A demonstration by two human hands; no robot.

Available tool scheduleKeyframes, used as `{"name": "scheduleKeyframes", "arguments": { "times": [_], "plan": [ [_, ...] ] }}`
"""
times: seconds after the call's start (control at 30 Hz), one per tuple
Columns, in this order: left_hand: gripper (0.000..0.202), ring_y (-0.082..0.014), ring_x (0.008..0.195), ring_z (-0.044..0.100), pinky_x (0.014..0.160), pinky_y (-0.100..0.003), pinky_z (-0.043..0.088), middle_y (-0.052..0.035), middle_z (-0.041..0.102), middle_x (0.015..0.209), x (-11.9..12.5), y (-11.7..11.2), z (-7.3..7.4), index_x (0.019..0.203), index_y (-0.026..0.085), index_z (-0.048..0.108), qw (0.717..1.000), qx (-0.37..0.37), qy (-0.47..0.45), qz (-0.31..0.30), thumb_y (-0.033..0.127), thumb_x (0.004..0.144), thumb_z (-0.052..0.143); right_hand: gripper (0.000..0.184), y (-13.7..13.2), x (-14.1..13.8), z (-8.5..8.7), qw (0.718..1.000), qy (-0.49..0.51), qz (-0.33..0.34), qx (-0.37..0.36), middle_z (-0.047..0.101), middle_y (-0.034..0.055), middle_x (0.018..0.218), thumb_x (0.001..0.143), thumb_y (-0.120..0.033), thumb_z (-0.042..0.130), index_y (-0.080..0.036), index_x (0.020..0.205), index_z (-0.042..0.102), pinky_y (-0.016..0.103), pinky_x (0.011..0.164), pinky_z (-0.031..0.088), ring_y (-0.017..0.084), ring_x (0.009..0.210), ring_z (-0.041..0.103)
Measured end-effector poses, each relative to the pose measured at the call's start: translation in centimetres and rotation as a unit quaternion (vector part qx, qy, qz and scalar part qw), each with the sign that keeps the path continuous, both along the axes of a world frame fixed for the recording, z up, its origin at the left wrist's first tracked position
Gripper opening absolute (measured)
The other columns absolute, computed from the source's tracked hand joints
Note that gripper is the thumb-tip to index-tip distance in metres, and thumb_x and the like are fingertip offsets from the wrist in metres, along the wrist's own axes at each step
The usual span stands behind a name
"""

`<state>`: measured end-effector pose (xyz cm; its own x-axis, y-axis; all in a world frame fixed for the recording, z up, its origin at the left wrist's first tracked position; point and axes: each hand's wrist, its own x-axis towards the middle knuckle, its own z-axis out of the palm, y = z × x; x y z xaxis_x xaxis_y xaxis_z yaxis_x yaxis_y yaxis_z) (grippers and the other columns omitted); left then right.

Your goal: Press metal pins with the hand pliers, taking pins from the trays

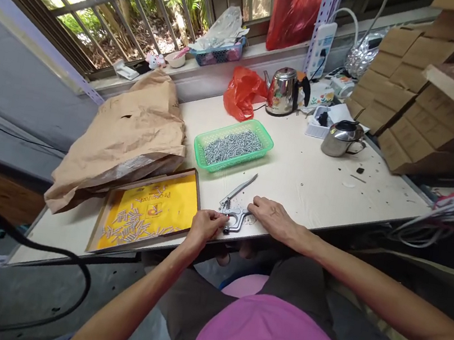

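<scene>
One metal hand tool (237,218) lies on the pale tabletop (294,174) between the fingers of both hands, close to the near edge. Its body is smooth, grey and curved around an open loop, with a small coil spring (228,203) beside it; a slim, tapering silver handle (242,188) slants away beyond the fingertips.

The left hand (204,227) comes in from the lower left on an outstretched forearm, thumb and fingertips closed together in a pinch against the tool's left side; what sits between them is too small to tell. The right hand (273,217) lies palm down, its forearm reaching in from the right, fingers bent and gripping the tool's right end.

Small dark crumbs dot the surface just beyond the fingers. Immediately left of the left fingers is a shallow tray (183,194) with a brown rim and a glossy yellow base, where slender, shiny metal pins (129,225) are scattered. Farther beyond both hands stands a green plastic basket (234,165) of perforated mesh, filled with small silvery pieces (234,145). Past the tray spreads crumpled brown paper (135,128); well beyond the right fingers are a thin red plastic bag (242,93) and a polished steel kettle (280,98).
</scene>
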<state>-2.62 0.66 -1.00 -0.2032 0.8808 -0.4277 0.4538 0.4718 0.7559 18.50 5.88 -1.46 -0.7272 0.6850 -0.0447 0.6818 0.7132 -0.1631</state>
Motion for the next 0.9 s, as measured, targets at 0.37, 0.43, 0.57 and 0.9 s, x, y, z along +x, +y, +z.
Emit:
{"name": "scheduleKeyframes", "arguments": {
  "times": [0.37, 0.43, 0.57, 0.9],
  "plan": [
    [0.044, -0.0041, 0.033, 0.031, 0.039, -0.02, 0.021, 0.0045, 0.042, 0.036, 0.37, -0.21, 0.32, 0.047, 0.016, 0.05, 0.998, -0.06, -0.008, -0.012, 0.05, 0.068, 0.07, 0.018, -0.57, -0.09, 0.17, 1.0, -0.003, -0.014, 0.007, 0.058, 0.0086, 0.101, 0.093, -0.014, 0.044, -0.018, 0.101, 0.06, 0.03, 0.07, 0.039, 0.019, 0.088, 0.055],
    [0.043, -0.0035, 0.033, 0.031, 0.038, -0.02, 0.02, 0.0047, 0.043, 0.036, 0.3, -0.18, 0.43, 0.049, 0.015, 0.051, 0.996, -0.085, -0.025, -0.007, 0.047, 0.067, 0.072, 0.018, -0.64, -0.13, 0.22, 1.0, -0.004, -0.015, 0.004, 0.058, 0.0088, 0.102, 0.093, -0.014, 0.044, -0.018, 0.102, 0.06, 0.03, 0.071, 0.039, 0.02, 0.089, 0.055],
    [0.039, -0.0032, 0.033, 0.033, 0.037, -0.019, 0.02, 0.0052, 0.045, 0.038, 0.21, -0.14, 0.54, 0.053, 0.015, 0.052, 0.987, -0.141, -0.075, 0.02, 0.043, 0.066, 0.075, 0.02, -0.68, -0.16, 0.17, 1.0, -0.004, -0.013, 0.003, 0.058, 0.0099, 0.103, 0.093, -0.013, 0.043, -0.018, 0.104, 0.059, 0.03, 0.071, 0.04, 0.02, 0.09, 0.055],
    [0.034, -0.003, 0.029, 0.032, 0.036, -0.018, 0.019, 0.0057, 0.042, 0.033, 0.46, -0.03, 0.45, 0.053, 0.014, 0.052, 0.979, -0.175, -0.088, 0.05, 0.033, 0.073, 0.072, 0.022, -0.69, -0.29, 0.01, 1.0, -0.01, -0.02, 0.007, 0.058, 0.011, 0.104, 0.093, -0.012, 0.041, -0.016, 0.105, 0.059, 0.029, 0.069, 0.039, 0.02, 0.09, 0.055]
  ]
}}
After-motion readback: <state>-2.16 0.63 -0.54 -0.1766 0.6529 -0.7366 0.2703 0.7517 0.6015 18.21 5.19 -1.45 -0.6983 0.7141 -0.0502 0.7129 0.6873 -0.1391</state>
